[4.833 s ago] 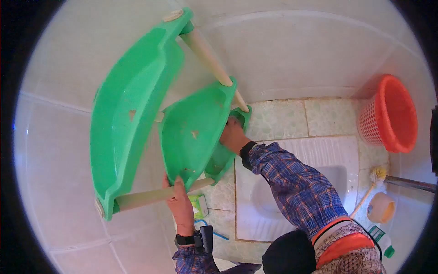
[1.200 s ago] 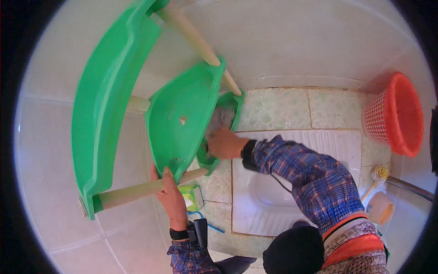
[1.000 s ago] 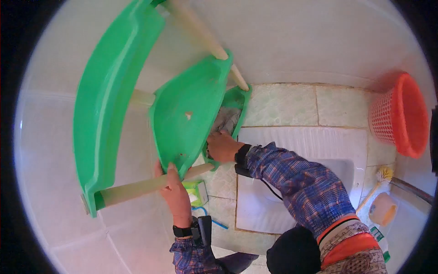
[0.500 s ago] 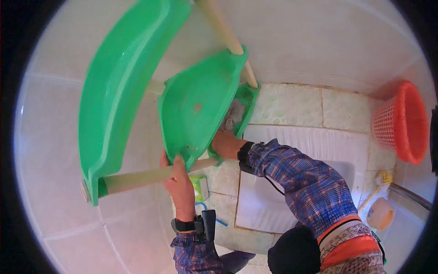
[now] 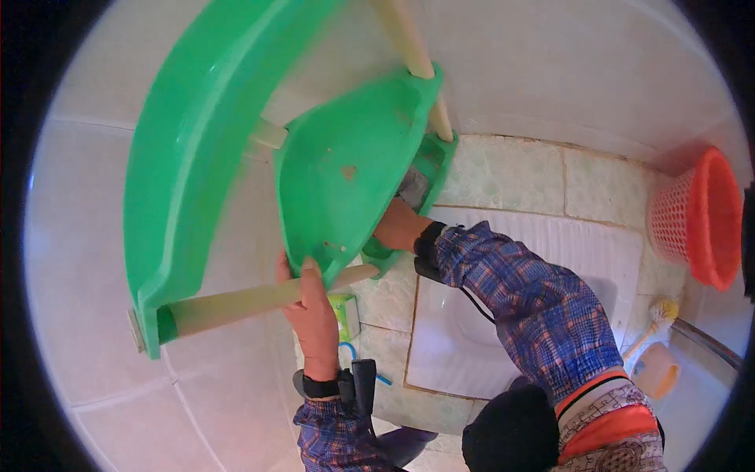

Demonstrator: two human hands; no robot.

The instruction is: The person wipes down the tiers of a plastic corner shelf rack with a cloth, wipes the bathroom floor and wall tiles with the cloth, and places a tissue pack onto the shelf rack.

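Note:
A green plastic corner shelf stands on pale poles, its middle tier (image 5: 338,173) dusty with small bits of debris. My left hand (image 5: 313,318) grips the front corner of this tier at the pole (image 5: 236,303), thumb on the rim and fingers behind. Below, my right hand (image 5: 403,224) reaches into the bottom tier (image 5: 432,161), closed on a bunched grey cloth (image 5: 414,186). The middle tier's edge hides most of its fingers. The top tier (image 5: 177,165) rises close on the left.
A white squat toilet pan (image 5: 448,346) is set in the tiled floor under my right arm. An orange-red basket (image 5: 712,220), a yellow-headed brush (image 5: 663,313) and a small tub (image 5: 655,370) stand at the right. A green packet (image 5: 346,315) lies beside the shelf.
The view has shifted slightly, and the top tier appears nearer. My right hand has moved a little within the bottom tier, with less of the cloth showing. My left hand keeps its hold.

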